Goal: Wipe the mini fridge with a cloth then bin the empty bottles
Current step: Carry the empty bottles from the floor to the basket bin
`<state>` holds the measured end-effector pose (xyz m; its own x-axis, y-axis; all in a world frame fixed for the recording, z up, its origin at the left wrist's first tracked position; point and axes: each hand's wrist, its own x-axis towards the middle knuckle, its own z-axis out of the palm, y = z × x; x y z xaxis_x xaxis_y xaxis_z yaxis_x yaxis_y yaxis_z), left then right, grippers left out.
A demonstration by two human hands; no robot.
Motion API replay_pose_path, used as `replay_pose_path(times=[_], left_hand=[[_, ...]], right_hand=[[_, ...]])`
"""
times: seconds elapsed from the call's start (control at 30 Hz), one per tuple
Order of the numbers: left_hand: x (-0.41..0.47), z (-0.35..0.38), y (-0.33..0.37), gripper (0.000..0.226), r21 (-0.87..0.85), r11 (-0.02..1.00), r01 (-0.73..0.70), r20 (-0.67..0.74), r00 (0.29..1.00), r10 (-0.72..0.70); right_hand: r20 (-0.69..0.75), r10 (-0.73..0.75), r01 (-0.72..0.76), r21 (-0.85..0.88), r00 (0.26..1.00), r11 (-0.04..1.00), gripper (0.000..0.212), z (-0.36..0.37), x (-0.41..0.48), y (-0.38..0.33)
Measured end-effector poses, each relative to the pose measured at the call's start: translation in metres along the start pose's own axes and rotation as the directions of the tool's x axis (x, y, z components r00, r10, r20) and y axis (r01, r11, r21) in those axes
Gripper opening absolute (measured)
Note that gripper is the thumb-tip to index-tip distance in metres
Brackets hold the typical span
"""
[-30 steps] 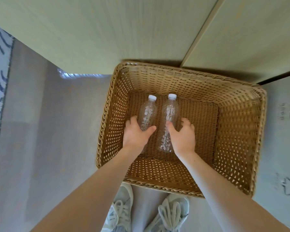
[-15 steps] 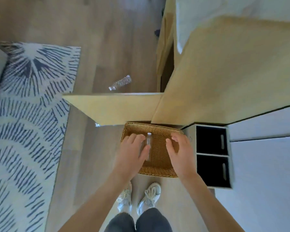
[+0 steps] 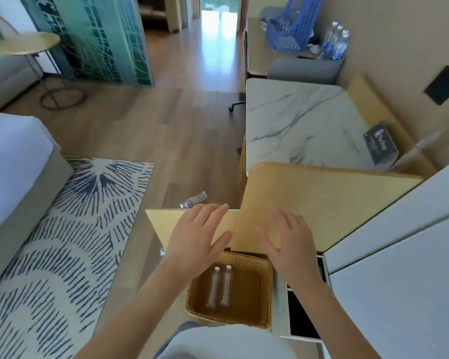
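Note:
Two clear empty bottles (image 3: 219, 286) with white caps lie side by side on the bottom of a wicker basket (image 3: 266, 294) on the floor below me. My left hand (image 3: 197, 235) and my right hand (image 3: 289, 242) hover well above the basket, both empty, with fingers spread. A third clear bottle (image 3: 194, 200) lies on the wooden floor beyond an open wooden cabinet door (image 3: 161, 221). No cloth is visible. The mini fridge cannot be made out with certainty.
A wooden cabinet top (image 3: 322, 203) and a marble counter (image 3: 301, 125) stand ahead on the right. A white unit with dark slots (image 3: 303, 314) sits right of the basket. A blue patterned rug (image 3: 62, 242) and a bed (image 3: 8, 161) lie to the left.
Both hands let go of the two bottles in the basket and rose away. My view has lifted from close above the basket to high over the room.

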<state>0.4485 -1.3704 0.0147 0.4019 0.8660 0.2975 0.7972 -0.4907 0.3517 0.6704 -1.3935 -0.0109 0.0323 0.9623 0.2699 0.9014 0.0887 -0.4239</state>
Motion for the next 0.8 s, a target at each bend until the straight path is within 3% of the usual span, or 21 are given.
replay_pose_path(times=[0.13,0.23,0.37,0.47,0.57,0.7,0.8], left_hand=[[-0.037,0.009,-0.003,0.058,0.036,0.985,0.17,0.18,0.968,-0.174],[-0.057,0.013,-0.007,0.061,0.035,0.958,0.284,0.209,0.936,-0.285],[-0.069,-0.001,-0.024,0.069,0.064,0.922,0.382,0.14,0.911,-0.388],[-0.079,-0.026,-0.043,0.064,0.058,0.898,0.437,0.055,0.897,-0.439],[-0.096,-0.055,-0.07,0.057,0.038,0.88,0.474,-0.066,0.88,-0.471],[-0.131,-0.086,-0.122,0.052,0.023,0.815,0.579,-0.161,0.807,-0.569],[-0.161,-0.1,-0.169,0.053,0.009,0.77,0.639,-0.151,0.762,-0.63]], right_hand=[[0.09,0.049,-0.054,0.051,0.995,0.997,0.072,0.007,-0.026,0.001],[0.111,0.037,-0.045,0.068,0.993,0.997,0.071,0.012,-0.029,-0.001],[0.141,-0.058,0.046,0.084,0.988,0.995,0.062,0.021,-0.012,-0.014],[0.14,-0.167,0.154,0.096,0.976,0.983,0.05,0.032,0.007,-0.037],[0.174,-0.245,0.226,0.125,0.954,0.966,0.051,0.046,0.024,-0.073],[0.177,-0.337,0.304,0.186,0.925,0.934,0.053,0.078,0.039,-0.129],[0.19,-0.359,0.318,0.214,0.914,0.924,0.048,0.114,0.046,-0.173]])
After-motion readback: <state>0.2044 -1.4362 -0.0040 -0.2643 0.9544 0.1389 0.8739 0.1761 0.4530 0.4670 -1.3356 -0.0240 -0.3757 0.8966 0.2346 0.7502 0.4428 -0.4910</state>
